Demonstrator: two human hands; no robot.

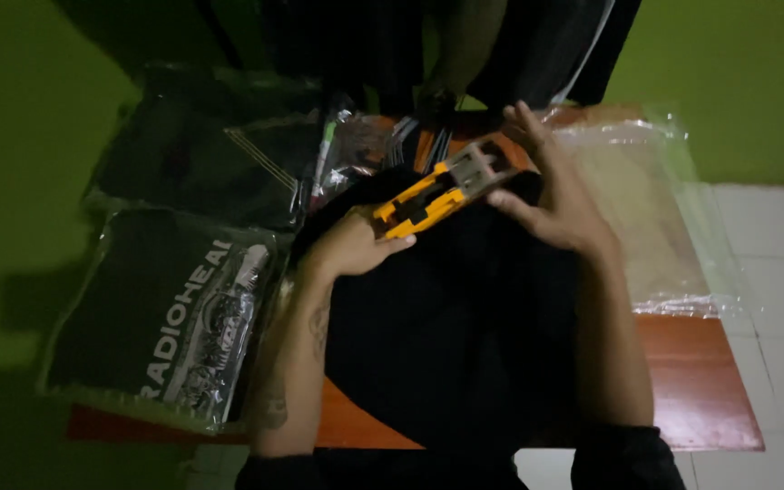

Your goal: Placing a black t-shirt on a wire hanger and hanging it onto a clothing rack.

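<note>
My left hand (354, 243) grips the handle end of a yellow and black utility knife (428, 196), which lies slanted above a black folded garment (451, 336). Fingers of my right hand (551, 195) rest at the knife's metal front end (475, 169), thumb below and fingers spread above. Both hands hover over the garment, which covers the middle of a small red-brown table (700, 381).
Two dark printed garments in clear plastic bags (174, 318) (210, 145) lie stacked at the left. An empty clear plastic bag (646, 209) lies at the right. Dark clothes hang at the back. Green walls surround; white floor tiles (773, 236) show at the right.
</note>
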